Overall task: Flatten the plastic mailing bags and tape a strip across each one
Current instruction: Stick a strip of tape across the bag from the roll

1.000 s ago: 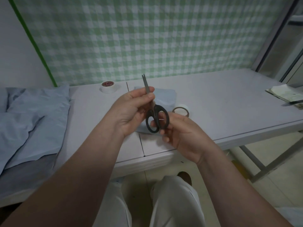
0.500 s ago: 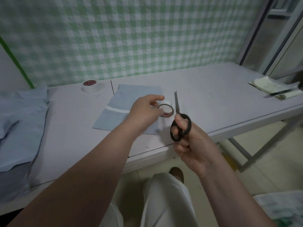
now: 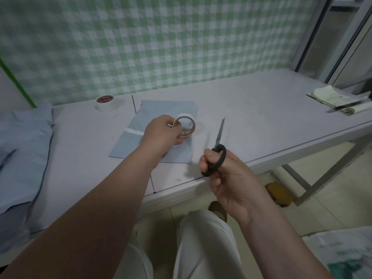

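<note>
Gripping the tape roll (image 3: pixel 186 125) at frame centre, the left hand (image 3: pixel 161 131) held it over the flat blue bag (image 3: pixel 167 107) on the tabletop (image 3: pixel 261 117), likely to pull a strip. The right hand (image 3: pixel 231 178) had its fingers clenched round the scissors (image 3: pixel 219 146), blades pointing away, seemingly ready to cut.

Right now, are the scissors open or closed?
Closed. The scissors in the right hand show a single narrow blade line pointing away from the person, with no visible gap between the blades.
</note>
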### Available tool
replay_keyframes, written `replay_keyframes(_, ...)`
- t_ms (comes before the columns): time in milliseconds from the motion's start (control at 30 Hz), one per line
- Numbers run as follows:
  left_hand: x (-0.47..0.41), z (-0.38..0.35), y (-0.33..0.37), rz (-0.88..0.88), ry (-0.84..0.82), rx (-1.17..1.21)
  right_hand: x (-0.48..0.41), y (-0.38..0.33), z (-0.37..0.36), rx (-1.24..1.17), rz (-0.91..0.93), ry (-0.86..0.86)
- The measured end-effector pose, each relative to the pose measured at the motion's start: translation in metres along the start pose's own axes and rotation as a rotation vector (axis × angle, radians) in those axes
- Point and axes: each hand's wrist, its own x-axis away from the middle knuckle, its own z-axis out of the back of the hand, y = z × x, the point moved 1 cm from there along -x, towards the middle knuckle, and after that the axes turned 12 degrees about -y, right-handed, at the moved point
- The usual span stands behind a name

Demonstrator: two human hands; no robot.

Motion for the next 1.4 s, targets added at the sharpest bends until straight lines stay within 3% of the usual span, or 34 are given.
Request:
replay_keyframes(167,-0.002,0.004,-0.008,0.021,-0.026,0.179,-0.001,0.002,-0.008,-0.107,-0.107,-0.039)
replay_keyframes(367,-0.002,0.006,-0.011,0.011,-0.015,0.163,0.0,0.001,-0.015,-0.138,-0.153,-0.092)
replay_keyframes(600,-0.001,0.006,-0.013,-0.05,0.002,0.075,-0.008,-0.003,-0.018,-0.238,-0.093,0.048)
replay_keyframes(1067,-0.001,0.011,-0.005,0.066,-0.068,0.346,0.0,-0.006,-0.027,-0.236,-0.164,-0.006)
replay_keyframes(1400,-0.002,0.009,-0.01,0.0,0.004,0.272,0.006,-0.006,-0.034,-0.258,-0.195,-0.019)
